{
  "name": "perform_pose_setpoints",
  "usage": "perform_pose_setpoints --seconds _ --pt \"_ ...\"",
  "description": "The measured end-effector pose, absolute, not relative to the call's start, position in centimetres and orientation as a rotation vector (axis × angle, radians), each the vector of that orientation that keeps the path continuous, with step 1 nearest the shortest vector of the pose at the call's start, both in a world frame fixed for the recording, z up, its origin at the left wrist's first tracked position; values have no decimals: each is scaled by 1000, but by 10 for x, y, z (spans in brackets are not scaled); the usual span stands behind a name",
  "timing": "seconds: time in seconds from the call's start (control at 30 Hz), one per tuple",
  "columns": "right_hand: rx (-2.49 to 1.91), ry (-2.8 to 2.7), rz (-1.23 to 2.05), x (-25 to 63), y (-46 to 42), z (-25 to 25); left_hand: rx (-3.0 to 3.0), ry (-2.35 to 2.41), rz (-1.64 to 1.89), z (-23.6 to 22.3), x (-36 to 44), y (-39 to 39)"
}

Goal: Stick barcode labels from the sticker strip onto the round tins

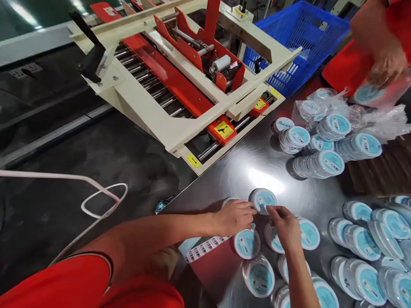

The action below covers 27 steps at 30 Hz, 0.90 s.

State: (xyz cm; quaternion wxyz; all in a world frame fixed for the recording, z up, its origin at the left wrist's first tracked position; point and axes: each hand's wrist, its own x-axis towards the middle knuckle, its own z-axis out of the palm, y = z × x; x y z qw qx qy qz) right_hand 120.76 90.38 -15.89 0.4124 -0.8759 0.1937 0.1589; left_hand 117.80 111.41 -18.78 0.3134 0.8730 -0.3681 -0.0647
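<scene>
A round clear container with a light-blue label [263, 199] sits on the metal table between my hands. At its lower right edge, my right hand [285, 226] has thumb and forefinger pinched together; whatever is between them is too small to make out. My left hand [236, 217] is at the container's lower left, its fingers bent and closed, with a small pale bit by the fingertips. Below it lies another blue-labelled container [246, 244]. A strip of barcode stickers [207, 249] extends from under my left forearm. Part of one more container [230, 200] shows behind my left hand.
Stacks of similar containers [332, 163] stand on the table [237, 171] at the right, near crumpled plastic wrap [379, 122]. A cream-and-red roller machine [180, 94] adjoins the table. Behind are a blue crate [298, 25] and a co-worker's hand [388, 64].
</scene>
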Motion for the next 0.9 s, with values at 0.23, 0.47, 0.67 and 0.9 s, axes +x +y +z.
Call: perform_pose_setpoints --seconds 0.23,0.47,0.67,0.9 --pt "-2317 427 468 1213 905 -175 2443 -1185 -124 -207 1190 1101" --pt "-2406 355 517 1219 902 -174 2440 -1161 -150 -206 1191 1102" --pt "-2425 327 590 1224 898 -175 2468 -1209 -109 -203 1193 1103" --pt "-2608 156 592 1224 908 -172 2391 -1126 -83 -210 1188 1102"
